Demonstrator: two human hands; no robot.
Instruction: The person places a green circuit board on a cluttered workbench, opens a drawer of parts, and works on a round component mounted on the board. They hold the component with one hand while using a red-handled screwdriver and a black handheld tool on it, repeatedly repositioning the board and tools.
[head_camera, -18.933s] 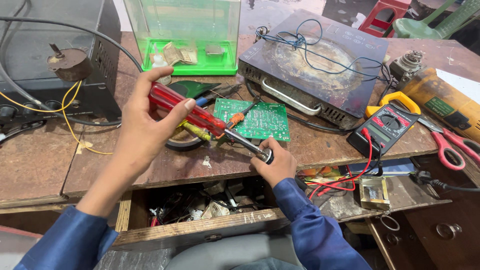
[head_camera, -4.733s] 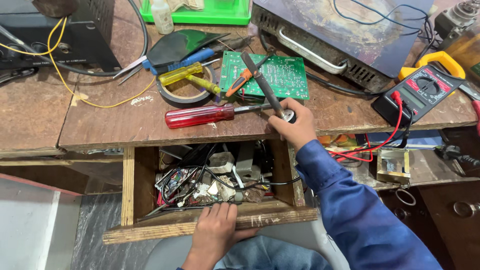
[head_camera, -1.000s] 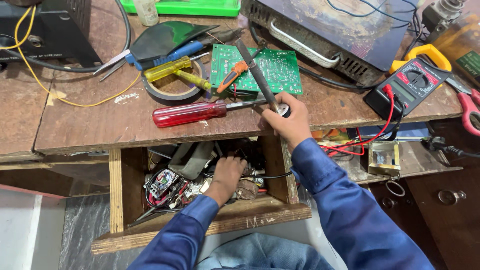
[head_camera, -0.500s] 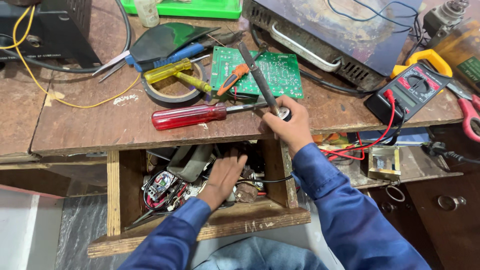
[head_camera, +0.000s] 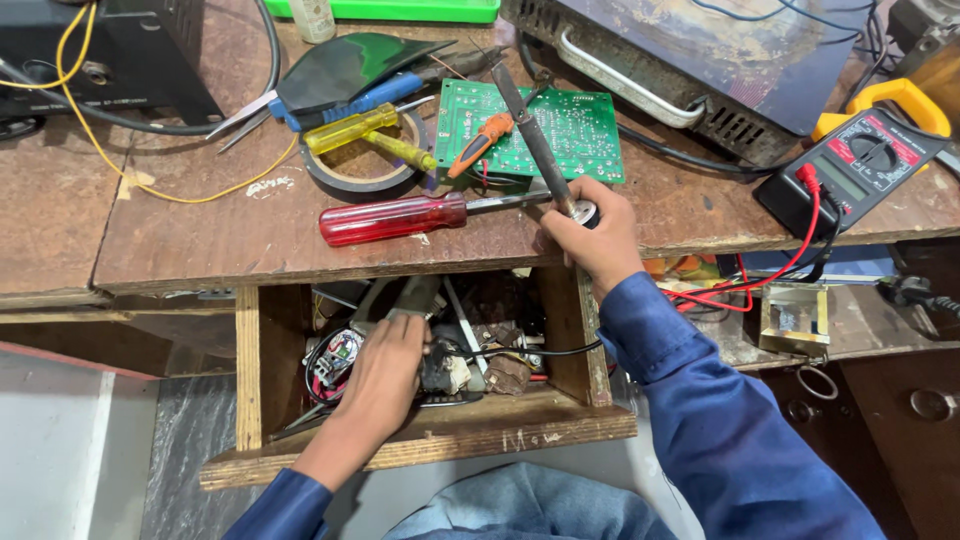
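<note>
One open wooden drawer (head_camera: 420, 445) hangs below the front edge of the tabletop (head_camera: 180, 240), filled with a jumble of wires and small parts too tangled to count. The left hand (head_camera: 385, 365) is inside it, fingers curled down onto the clutter; whether they pinch any single piece cannot be told. The right hand (head_camera: 590, 235) rests at the front edge of the tabletop, above the drawer's right wall, closed around the lower end of one dark rod-like tool (head_camera: 535, 140), whose shaft slants up over one green circuit board (head_camera: 530, 130).

On the board lies one small orange-handled screwdriver (head_camera: 480, 145). Just left of the right hand lies one red-handled screwdriver (head_camera: 395, 217), parallel to the front edge, its tip near the fingers. Farther left sits one roll of black tape (head_camera: 355, 175) with two yellow-handled screwdrivers (head_camera: 355, 130) across it, and one blue-handled tool (head_camera: 350, 100) behind them. One multimeter (head_camera: 860, 165) sits near the right edge, its red lead (head_camera: 790, 265) dropping over the front. One grey metal chassis (head_camera: 700, 60) stands at the far edge.
</note>
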